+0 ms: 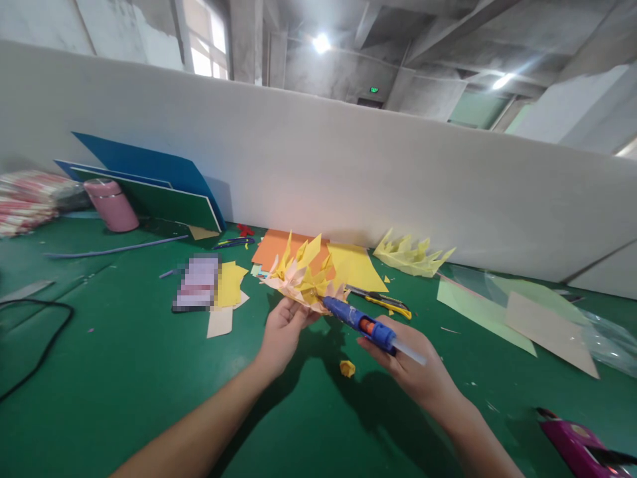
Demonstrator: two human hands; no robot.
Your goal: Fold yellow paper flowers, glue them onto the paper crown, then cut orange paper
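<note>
Yellow and pale-pink paper petals form the flower (304, 282), held over the table (149, 362) at the wearer's 12 o'clock. The left hand (281, 335) is closed on its underside; the right hand (418, 362) grips a blue glue gun (355, 317), nozzle aimed toward 10 o'clock at the petals, contact hard to tell. Best, I'd judge, to brace the flower from below, keep fingertips off the nozzle, and dab sparingly, clear of the small yellow paper cup (347, 368) at the flower's 5 o'clock.
</note>
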